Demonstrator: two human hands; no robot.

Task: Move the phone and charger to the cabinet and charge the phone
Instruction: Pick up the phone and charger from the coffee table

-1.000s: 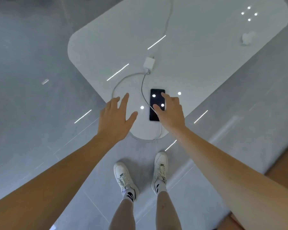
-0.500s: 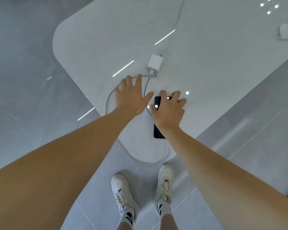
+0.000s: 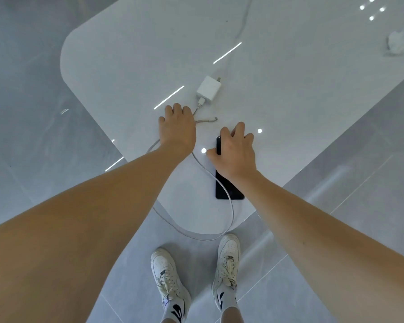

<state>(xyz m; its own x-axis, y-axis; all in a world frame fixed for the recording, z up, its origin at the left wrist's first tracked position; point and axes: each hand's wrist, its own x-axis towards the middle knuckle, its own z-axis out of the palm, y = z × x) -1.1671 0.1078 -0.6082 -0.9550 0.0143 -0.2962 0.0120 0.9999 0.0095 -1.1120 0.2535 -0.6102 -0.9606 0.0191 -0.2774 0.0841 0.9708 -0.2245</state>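
At frame centre, the right hand (image 3: 234, 155) clasps the top half of the black phone (image 3: 226, 187), which lies flat on the white desk (image 3: 289, 89). The left hand (image 3: 178, 129) closes its fingers on the cable (image 3: 230, 213) (its free plug pokes out rightward), just below the white charger (image 3: 208, 87).
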